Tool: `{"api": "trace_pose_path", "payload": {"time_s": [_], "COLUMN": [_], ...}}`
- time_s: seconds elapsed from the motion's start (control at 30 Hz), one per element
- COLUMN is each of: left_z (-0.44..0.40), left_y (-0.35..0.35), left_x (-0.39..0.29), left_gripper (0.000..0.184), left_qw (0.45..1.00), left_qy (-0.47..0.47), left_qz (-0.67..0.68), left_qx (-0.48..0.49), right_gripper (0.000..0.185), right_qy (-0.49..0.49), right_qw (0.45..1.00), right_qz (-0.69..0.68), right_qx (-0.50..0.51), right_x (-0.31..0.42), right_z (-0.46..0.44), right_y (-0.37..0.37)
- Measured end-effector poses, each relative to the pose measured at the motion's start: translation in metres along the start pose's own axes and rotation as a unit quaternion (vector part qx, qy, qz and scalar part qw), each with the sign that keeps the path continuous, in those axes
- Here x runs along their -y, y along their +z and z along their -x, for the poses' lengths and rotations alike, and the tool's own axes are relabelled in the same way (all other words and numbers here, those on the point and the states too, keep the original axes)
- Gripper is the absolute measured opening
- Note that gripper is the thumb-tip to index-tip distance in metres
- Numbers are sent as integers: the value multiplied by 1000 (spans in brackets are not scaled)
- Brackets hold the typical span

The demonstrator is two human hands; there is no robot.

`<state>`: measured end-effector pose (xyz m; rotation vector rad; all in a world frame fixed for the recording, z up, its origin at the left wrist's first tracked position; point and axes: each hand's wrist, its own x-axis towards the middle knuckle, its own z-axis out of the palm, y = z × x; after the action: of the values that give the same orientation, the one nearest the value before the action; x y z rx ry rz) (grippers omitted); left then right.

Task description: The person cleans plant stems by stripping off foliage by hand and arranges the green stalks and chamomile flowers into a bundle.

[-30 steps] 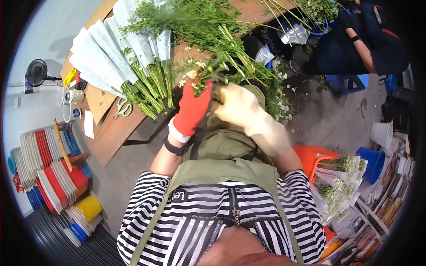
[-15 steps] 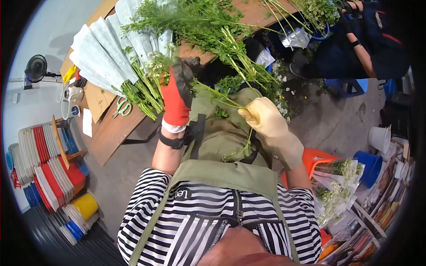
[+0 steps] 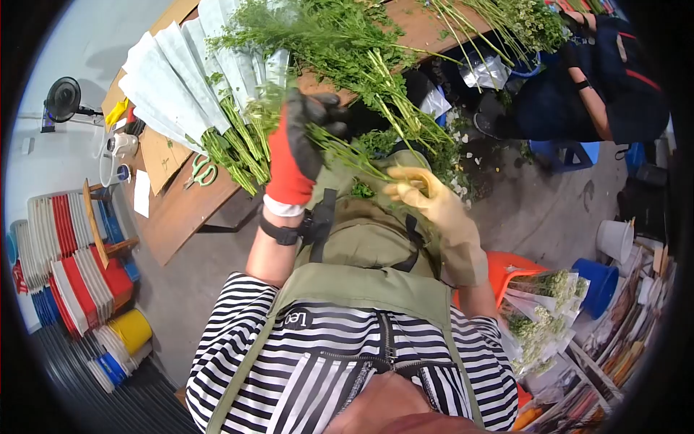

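My left hand, in a red and black glove, is closed round flower stems with small white blooms. Near it lie wrapped bundles in white paper, their green stems pointing toward me. My right hand, in a pale yellow rubber glove, has its fingers partly spread beside the end of a thin green sprig. That sprig reaches across to my left hand. Loose leafy stems lie over the table edge above my lap.
Green-handled scissors lie on the wooden table. A co-worker sits at upper right beside a blue stool. An orange chair with wrapped flowers is at my right. Stacked crates stand at left.
My hands have moved apart since the first frame. In the last half second my right hand's fingers loosened from the sprig, and my left hand turned slightly with its stems.
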<state>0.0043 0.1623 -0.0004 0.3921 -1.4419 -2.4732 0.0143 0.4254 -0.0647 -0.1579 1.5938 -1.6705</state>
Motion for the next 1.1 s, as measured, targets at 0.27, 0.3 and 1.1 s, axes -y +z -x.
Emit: {"api": "trace_pose_path", "payload": {"time_s": [0.27, 0.3, 1.1], "left_z": [19, 22, 15], "left_y": [3, 5, -5], "left_x": [17, 13, 15], "left_gripper": [42, 43, 40], "left_qw": [994, 997, 996], "left_qy": [29, -18, -33], "left_qz": [-59, -5, 5], "left_qx": [90, 76, 89], "right_gripper": [48, 26, 10], "right_qy": [-122, -162, -31], "right_qw": [975, 941, 975], "right_qz": [-176, -266, -203], "right_qx": [53, 129, 87], "right_x": [10, -7, 2], "right_z": [-51, -64, -46], "right_y": [43, 34, 34]}}
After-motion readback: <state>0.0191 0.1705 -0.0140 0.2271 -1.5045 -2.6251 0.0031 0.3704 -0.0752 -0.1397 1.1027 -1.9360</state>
